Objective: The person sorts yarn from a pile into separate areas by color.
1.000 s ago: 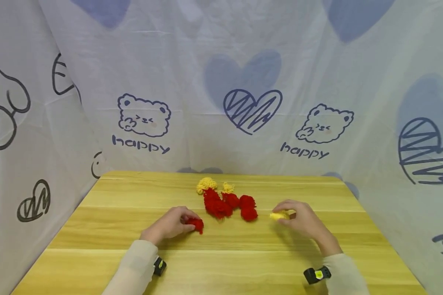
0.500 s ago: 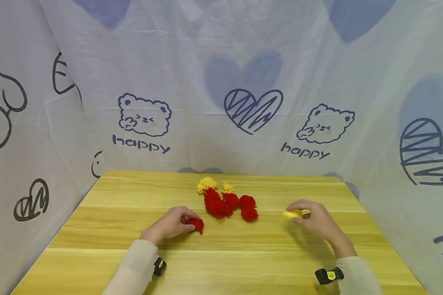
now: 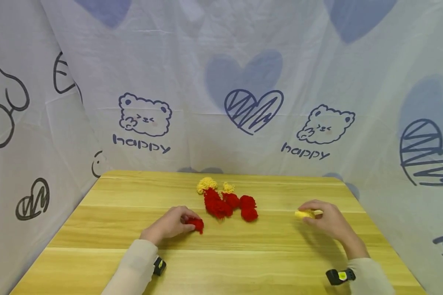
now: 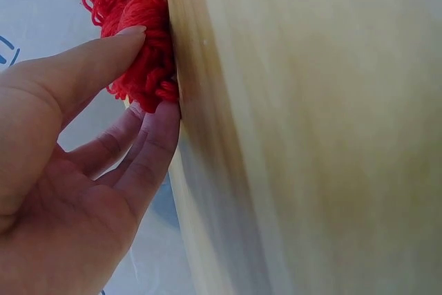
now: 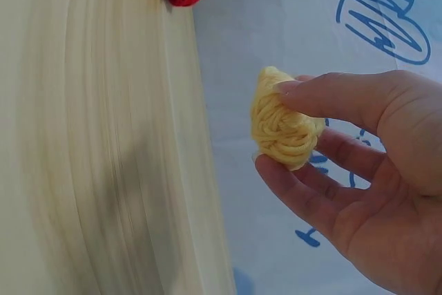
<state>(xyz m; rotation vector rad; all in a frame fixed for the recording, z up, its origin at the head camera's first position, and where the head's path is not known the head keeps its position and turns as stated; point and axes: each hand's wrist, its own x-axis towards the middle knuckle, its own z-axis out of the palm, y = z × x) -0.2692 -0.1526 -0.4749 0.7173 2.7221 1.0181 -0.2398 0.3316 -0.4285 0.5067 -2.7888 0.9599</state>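
Observation:
My left hand (image 3: pixel 173 223) grips a small bundle of red yarn (image 3: pixel 196 225) low at the table's left-centre. In the left wrist view the thumb lies across the looped red strands and the fingertips hold the bundle from below. Over the right part of the table, my right hand (image 3: pixel 326 218) pinches a small ball of yellow yarn (image 5: pixel 284 122) between thumb and fingers. The right wrist view has this ball raised off the wood, its wound strands facing the camera.
Several red yarn balls (image 3: pixel 248 208) and a larger red yarn clump (image 3: pixel 215 205) lie mid-table. Two yellow yarn bundles (image 3: pixel 206 185) sit behind them. A printed white cloth (image 3: pixel 199 135) hangs around the wooden table (image 3: pixel 214 262).
My right hand has moved to the right with the yellow yarn ball, away from the red balls. The left hand stays in place with the red yarn.

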